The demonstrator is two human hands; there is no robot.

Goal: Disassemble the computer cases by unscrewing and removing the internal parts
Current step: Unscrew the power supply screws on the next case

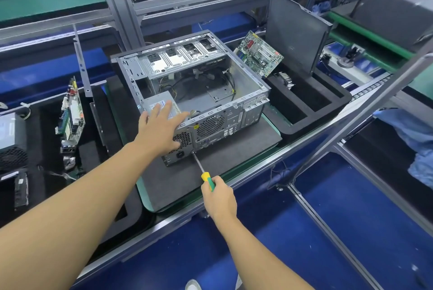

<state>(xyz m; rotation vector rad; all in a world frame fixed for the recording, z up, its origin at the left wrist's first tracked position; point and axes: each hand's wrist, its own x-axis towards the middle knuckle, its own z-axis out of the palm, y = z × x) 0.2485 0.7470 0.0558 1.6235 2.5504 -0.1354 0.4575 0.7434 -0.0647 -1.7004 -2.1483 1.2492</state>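
An open grey computer case [236, 114] lies on its side on a dark foam mat [234, 149], its rear panel facing me. Inside, a silver power supply [161, 102] sits in the near left corner, with loose cables behind it. My left hand [159, 125] rests flat with spread fingers on the power supply and the case's rear edge. My right hand [219, 198] grips a yellow and green screwdriver [207, 179]. Its thin shaft points up to a spot low on the rear panel, beside the power socket.
A black foam tray [311, 111] at the right holds a green motherboard [259, 54], a heatsink and an upright dark side panel [297, 39]. At the left, another tray carries a circuit board [71, 114] and a power supply [11, 140]. Metal frame rails cross the blue floor below.
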